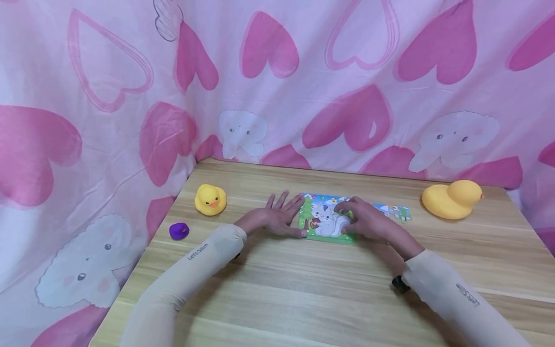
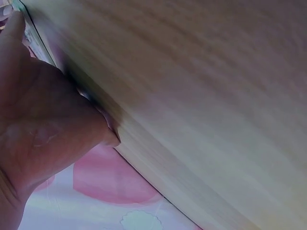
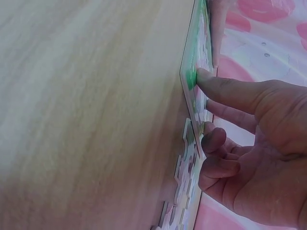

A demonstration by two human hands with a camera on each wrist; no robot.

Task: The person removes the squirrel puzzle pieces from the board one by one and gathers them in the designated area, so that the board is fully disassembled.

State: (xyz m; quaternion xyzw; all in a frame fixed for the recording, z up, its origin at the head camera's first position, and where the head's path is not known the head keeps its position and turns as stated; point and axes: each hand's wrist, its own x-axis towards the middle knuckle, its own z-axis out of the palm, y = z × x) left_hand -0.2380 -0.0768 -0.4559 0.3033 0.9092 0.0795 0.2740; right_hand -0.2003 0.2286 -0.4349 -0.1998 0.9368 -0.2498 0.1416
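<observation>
A flat cartoon jigsaw puzzle point(image 1: 327, 224), with a pale squirrel-like animal and a green tree, lies on the table. My left hand point(image 1: 279, 217) rests beside it with spread fingers, index fingertip and thumb right at its left edge. Over the puzzle's right part arches my right hand point(image 1: 368, 219), its thumb and fingertips apart and touching the picture. In the right wrist view the thumb point(image 3: 230, 88) presses on the green border, while the outer fingers curl in over the surface. Joined puzzle pieces point(image 1: 401, 213) lie just right of the board, partly hidden by the right hand.
On the wooden table point(image 1: 277, 299), a yellow rubber duck point(image 1: 210, 200) and a small purple duck point(image 1: 179, 231) stand at the left. A larger yellow duck point(image 1: 451, 200) sits at the back right. A pink heart-patterned curtain point(image 1: 269, 96) hangs behind and along the left.
</observation>
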